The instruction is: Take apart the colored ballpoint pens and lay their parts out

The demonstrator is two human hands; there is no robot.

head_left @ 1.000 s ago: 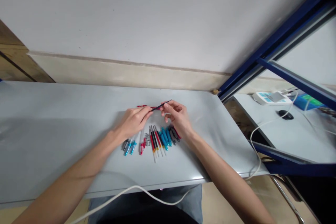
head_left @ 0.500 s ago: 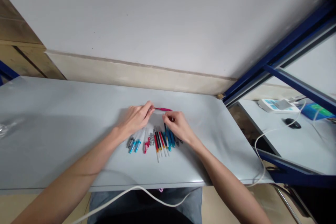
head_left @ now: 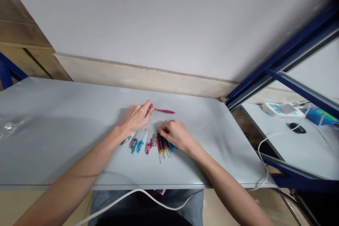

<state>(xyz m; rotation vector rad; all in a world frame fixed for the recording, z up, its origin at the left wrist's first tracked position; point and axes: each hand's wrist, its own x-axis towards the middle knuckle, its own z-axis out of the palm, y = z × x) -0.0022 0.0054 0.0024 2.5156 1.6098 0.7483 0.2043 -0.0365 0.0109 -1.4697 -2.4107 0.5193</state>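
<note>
My left hand (head_left: 140, 114) is closed in a pinch above the table. Its fingertips hold the thin end of a pen refill, with a pink pen barrel (head_left: 168, 111) at its far end pointing right. My right hand (head_left: 174, 134) is curled over a row of pen refills (head_left: 161, 144) with red, black and yellow parts; its fingers pinch the upper end of a dark one. Clear pen barrels with blue tips (head_left: 138, 146) and a red-tipped barrel (head_left: 148, 146) lie between my hands. Small springs (head_left: 154, 140) sit beside the refills. Blue pen parts (head_left: 172, 146) are mostly hidden under my right hand.
A crumpled clear plastic bag (head_left: 10, 127) lies at the left of the grey table (head_left: 66, 141). White cable (head_left: 137, 190) crosses my lap in front of the table edge. Beyond the blue frame (head_left: 291, 81) at the right are a black mouse (head_left: 297, 128) and a white device (head_left: 282, 109).
My right hand has moved left and nearer to me, from beside the pink barrel to the upper ends of the refills. The left hand has hardly shifted and keeps its pinch.
</note>
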